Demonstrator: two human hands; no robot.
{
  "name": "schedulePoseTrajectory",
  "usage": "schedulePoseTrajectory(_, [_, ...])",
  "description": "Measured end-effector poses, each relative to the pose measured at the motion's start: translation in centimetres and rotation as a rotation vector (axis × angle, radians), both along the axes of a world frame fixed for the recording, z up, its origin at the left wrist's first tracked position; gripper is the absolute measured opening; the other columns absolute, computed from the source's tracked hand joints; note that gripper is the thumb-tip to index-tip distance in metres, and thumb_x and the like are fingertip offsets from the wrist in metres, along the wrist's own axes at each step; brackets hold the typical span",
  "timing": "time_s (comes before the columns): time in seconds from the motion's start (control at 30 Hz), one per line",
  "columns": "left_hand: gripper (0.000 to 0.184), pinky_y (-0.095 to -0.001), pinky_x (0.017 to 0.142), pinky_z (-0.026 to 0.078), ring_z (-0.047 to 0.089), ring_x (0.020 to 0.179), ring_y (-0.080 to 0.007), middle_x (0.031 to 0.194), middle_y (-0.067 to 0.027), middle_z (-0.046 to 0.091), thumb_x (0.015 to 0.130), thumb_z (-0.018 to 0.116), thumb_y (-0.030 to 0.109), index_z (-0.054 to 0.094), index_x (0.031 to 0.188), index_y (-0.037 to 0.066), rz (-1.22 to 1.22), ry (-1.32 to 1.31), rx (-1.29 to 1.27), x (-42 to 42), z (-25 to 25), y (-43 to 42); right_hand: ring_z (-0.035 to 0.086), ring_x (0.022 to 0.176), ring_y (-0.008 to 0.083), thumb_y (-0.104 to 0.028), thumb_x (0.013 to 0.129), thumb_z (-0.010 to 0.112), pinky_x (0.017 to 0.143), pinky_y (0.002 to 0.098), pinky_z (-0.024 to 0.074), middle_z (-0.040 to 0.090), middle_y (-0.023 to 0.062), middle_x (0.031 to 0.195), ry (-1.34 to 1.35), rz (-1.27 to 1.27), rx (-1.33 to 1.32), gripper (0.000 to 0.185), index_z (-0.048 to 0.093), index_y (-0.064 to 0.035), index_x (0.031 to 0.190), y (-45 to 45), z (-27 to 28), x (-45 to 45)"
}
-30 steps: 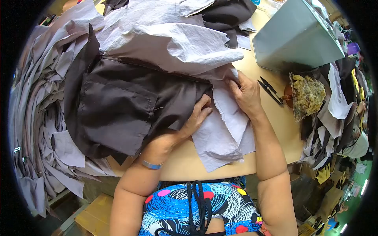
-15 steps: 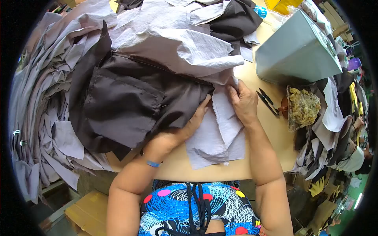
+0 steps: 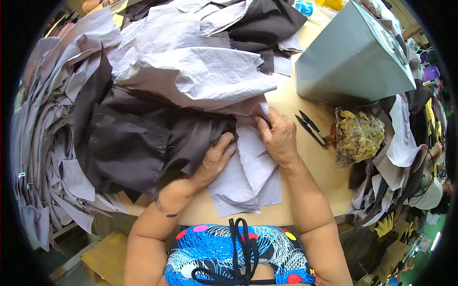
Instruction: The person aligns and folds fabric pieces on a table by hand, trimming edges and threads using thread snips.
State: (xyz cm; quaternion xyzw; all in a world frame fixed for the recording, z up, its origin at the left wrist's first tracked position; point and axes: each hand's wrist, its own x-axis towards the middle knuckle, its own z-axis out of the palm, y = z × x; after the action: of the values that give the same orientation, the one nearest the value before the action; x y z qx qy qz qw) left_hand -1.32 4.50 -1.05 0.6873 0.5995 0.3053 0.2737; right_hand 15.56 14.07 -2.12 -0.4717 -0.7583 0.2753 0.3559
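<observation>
A dark brown cloth piece (image 3: 129,138) with a stitched square patch lies in front of me, joined along a seam to pale grey lining fabric (image 3: 214,71) folded up behind it. My left hand (image 3: 217,157) is closed at the right edge of the dark cloth, its fingers bent and its thumb hidden. A pale grey cloth panel (image 3: 250,176) hangs down between my hands towards the table edge. My right hand (image 3: 278,136) pinches the upper part of this panel, near the end of the seam. Black thread snips (image 3: 311,128) lie just right of that hand.
Heaped grey cloth pieces (image 3: 43,133) cover the left side. More cut fabric (image 3: 167,28) lies at the back. To the right stand a metal tin (image 3: 348,57) and a plastic-wrapped yellowish bundle (image 3: 360,136), with another cloth pile (image 3: 386,176) beyond. A person (image 3: 429,190) is at far right.
The cloth and both hands have shifted left and slightly towards me in the view. My left fingers have bent more and drawn back from the seam. The right hand keeps its pinch.
</observation>
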Motion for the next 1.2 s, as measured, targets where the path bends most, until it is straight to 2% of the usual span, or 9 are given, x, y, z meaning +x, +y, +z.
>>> schedulePoseTrajectory(0.27, [0.041, -0.0423, 0.092, 0.042, 0.054, 0.105, -0.0385, 0.113, -0.0205, 0.057, 0.087, 0.061, 0.011, 0.046, 0.125, 0.005, 0.012, -0.109, -0.095, -0.2, -0.8, -0.3, 0.057, 0.061, 0.0428, -0.018, 0.083, 0.065, 0.059, 0.0499, 0.044, 0.059, 0.0197, 0.064, -0.011, 0.02, 0.012, 0.019, 0.054, -0.0037, 0.078, -0.1, 0.2, 0.0])
schedulePoseTrajectory(0.5, [0.036, -0.0423, 0.091, 0.044, 0.055, 0.105, -0.034, 0.108, -0.0171, 0.059, 0.089, 0.059, 0.019, 0.049, 0.122, 0.008, -0.055, 0.408, 0.359, -1.5, -2.8, 1.5, 0.059, 0.068, 0.0466, -0.016, 0.081, 0.065, 0.064, 0.0529, 0.0457, 0.061, 0.0249, 0.07, -0.205, 0.021, -0.033, 0.027, 0.05, -0.0026, 0.099, -0.4, 1.2, 0.3])
schedulePoseTrajectory(0.63, [0.026, -0.0388, 0.091, 0.045, 0.055, 0.103, -0.0311, 0.099, -0.0142, 0.056, 0.085, 0.057, 0.017, 0.053, 0.108, 0.005, -0.153, 0.649, 0.33, -1.7, 0.9, 1.9, 0.061, 0.077, 0.0465, -0.02, 0.082, 0.064, 0.07, 0.0516, 0.0474, 0.063, 0.0271, 0.079, -0.249, -0.025, -0.088, 0.048, 0.045, -0.0034, 0.124, -0.7, 1.9, 0.4])
schedulePoseTrajectory(0.73, [0.028, -0.039, 0.091, 0.045, 0.053, 0.103, -0.0329, 0.107, -0.0168, 0.053, 0.083, 0.058, 0.014, 0.051, 0.107, 0.002, -0.313, 0.212, 0.441, -1.6, 0.4, 0.6, 0.062, 0.084, 0.0449, -0.023, 0.083, 0.065, 0.074, 0.0491, 0.0484, 0.065, 0.0265, 0.087, -0.337, -0.034, -0.131, 0.067, 0.033, -0.0084, 0.14, -1.3, 2.9, 1.0])
schedulePoseTrajectory(0.77, [0.035, -0.0429, 0.095, 0.043, 0.052, 0.109, -0.0384, 0.115, -0.0192, 0.05, 0.078, 0.067, 0.009, 0.054, 0.109, 0.0, -0.374, 0.293, 0.403, -2.0, 0.7, -0.4, 0.062, 0.084, 0.0448, -0.023, 0.083, 0.065, 0.075, 0.0489, 0.0485, 0.065, 0.0262, 0.087, -0.367, -0.028, -0.157, 0.068, 0.032, -0.0094, 0.141, -1.9, 3.6, 1.3])
schedulePoseTrajectory(0.9, [0.059, -0.0472, 0.105, 0.035, 0.036, 0.127, -0.0431, 0.133, -0.022, 0.037, 0.078, 0.071, 0.024, 0.044, 0.126, 0.003, -0.422, 0.217, 0.09, -1.1, 2.1, -3.2, 0.062, 0.085, 0.0443, -0.021, 0.083, 0.065, 0.074, 0.0493, 0.0481, 0.065, 0.0253, 0.09, -0.417, 0.019, -0.137, 0.073, 0.026, -0.012, 0.144, -4.7, 3.5, 1.8])
schedulePoseTrajectory(1.03, [0.068, -0.0479, 0.115, 0.017, 0.016, 0.14, -0.0419, 0.153, -0.0217, 0.013, 0.087, 0.058, 0.041, 0.033, 0.141, 0.009, -0.441, 0.218, 0.051, -3.0, -0.6, -2.4, 0.061, 0.081, 0.0449, -0.019, 0.082, 0.066, 0.071, 0.051, 0.0474, 0.064, 0.0254, 0.091, -0.345, 0.058, -0.093, 0.075, 0.025, -0.0127, 0.145, -4.1, 2.3, 1.6])
schedulePoseTrajectory(1.13, [0.07, -0.0446, 0.116, 0.012, 0.015, 0.142, -0.0361, 0.154, -0.0151, 0.015, 0.091, 0.048, 0.05, 0.03, 0.144, 0.008, -0.404, 0.288, -0.011, -4.1, 0.8, -1.3, 0.061, 0.078, 0.0457, -0.016, 0.083, 0.064, 0.07, 0.0519, 0.0471, 0.064, 0.0258, 0.091, -0.23, -0.04, -0.072, 0.075, 0.024, -0.0131, 0.145, -2.6, 2.5, 1.2])
schedulePoseTrajectory(1.2, [0.064, -0.0443, 0.115, 0.018, 0.02, 0.14, -0.0363, 0.153, -0.0146, 0.021, 0.091, 0.053, 0.041, 0.035, 0.141, 0.005, -0.356, 0.325, 0.004, -3.6, 2.1, -1.7, 0.061, 0.079, 0.0458, -0.014, 0.084, 0.062, 0.071, 0.0519, 0.0474, 0.064, 0.0258, 0.092, -0.216, -0.081, -0.257, 0.074, 0.023, -0.0136, 0.146, -3.7, 4.1, 1.5])
